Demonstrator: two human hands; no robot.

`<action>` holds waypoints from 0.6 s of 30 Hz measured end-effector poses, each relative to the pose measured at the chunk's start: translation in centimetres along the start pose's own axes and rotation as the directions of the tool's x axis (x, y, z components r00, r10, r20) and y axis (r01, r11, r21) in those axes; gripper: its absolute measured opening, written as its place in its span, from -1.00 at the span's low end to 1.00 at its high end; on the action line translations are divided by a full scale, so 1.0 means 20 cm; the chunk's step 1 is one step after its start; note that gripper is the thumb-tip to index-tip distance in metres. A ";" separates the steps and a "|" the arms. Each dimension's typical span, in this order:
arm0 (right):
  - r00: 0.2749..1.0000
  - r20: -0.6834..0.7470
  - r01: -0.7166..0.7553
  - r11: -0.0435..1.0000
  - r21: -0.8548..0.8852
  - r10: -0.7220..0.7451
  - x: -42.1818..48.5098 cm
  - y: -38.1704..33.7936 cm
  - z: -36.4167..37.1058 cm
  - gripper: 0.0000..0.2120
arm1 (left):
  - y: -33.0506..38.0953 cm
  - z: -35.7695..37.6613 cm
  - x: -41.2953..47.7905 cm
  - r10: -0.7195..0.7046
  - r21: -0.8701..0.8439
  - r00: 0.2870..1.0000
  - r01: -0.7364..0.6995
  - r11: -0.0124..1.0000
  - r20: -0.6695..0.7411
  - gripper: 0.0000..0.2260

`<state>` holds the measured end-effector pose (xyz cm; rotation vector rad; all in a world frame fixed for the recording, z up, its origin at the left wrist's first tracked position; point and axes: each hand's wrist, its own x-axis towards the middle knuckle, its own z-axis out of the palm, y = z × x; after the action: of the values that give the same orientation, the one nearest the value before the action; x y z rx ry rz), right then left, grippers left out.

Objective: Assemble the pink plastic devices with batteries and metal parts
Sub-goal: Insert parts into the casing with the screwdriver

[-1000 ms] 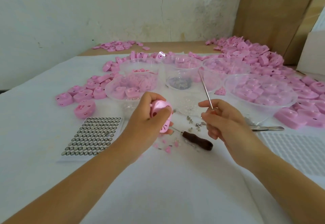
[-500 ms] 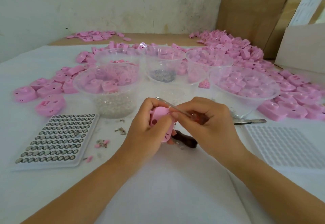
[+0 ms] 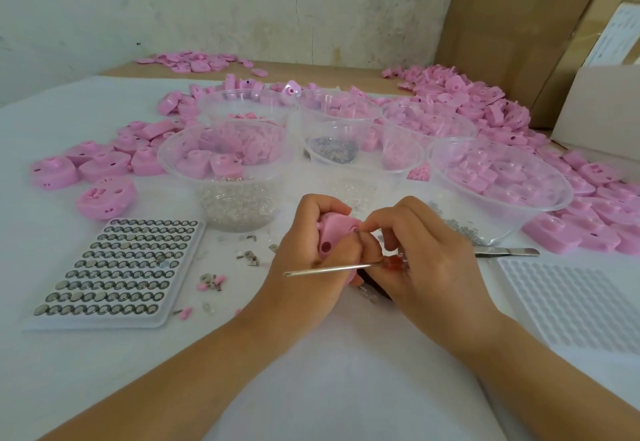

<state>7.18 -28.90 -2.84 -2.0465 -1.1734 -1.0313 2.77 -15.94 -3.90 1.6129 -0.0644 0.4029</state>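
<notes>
My left hand (image 3: 304, 260) grips a pink plastic device (image 3: 334, 233) just above the white table. My right hand (image 3: 419, 260) is pressed close against it, thumb and forefinger pinching at a small hole on the device's top. The same hand holds a small screwdriver (image 3: 332, 268) with a red handle, its metal shaft lying across my left hand and pointing left. A tray of button batteries (image 3: 114, 267) lies to the left. Small metal parts (image 3: 249, 258) are scattered between the tray and my hands.
Several clear plastic bowls (image 3: 502, 177) with pink shells, metal bits and clear pieces stand behind my hands. Heaps of pink devices (image 3: 485, 108) cover the back and right. Metal tweezers (image 3: 509, 252) and an empty white tray (image 3: 575, 305) lie to the right. Cardboard boxes (image 3: 519, 25) stand at the back right.
My right hand has come over to the device held in my left hand. The screwdriver shaft swung from pointing up to lying across my left hand, pointing left.
</notes>
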 end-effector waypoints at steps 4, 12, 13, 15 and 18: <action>1.000 -0.001 -0.021 1.000 -0.011 0.021 0.00 0.00 0.00 -0.78 | 0.01 0.00 -0.02 0.085 0.088 0.996 -0.087 0.992 0.023 -0.81; 0.999 0.046 -0.028 0.999 0.027 0.027 -0.01 0.03 -0.01 -0.82 | 0.02 -0.01 -0.03 0.113 0.155 0.983 -0.136 0.979 0.146 -0.82; 0.998 0.054 -0.045 0.998 0.043 0.043 -0.01 0.03 -0.02 -0.83 | 0.02 -0.01 -0.03 0.097 0.141 0.984 -0.119 0.983 0.152 -0.82; 0.995 0.071 -0.079 0.994 0.074 0.073 -0.01 0.03 -0.02 -0.84 | 0.01 -0.02 -0.03 0.102 0.146 0.983 -0.124 0.982 0.150 -0.86; 0.990 0.119 -0.091 0.992 0.086 0.080 -0.01 0.03 -0.03 -0.84 | 0.01 -0.01 -0.03 0.153 0.219 0.979 -0.181 0.959 0.137 -0.83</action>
<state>7.51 -29.67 -2.76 -2.0882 -1.1568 -0.8131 2.08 -15.85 -3.80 1.8672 -0.2543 0.4578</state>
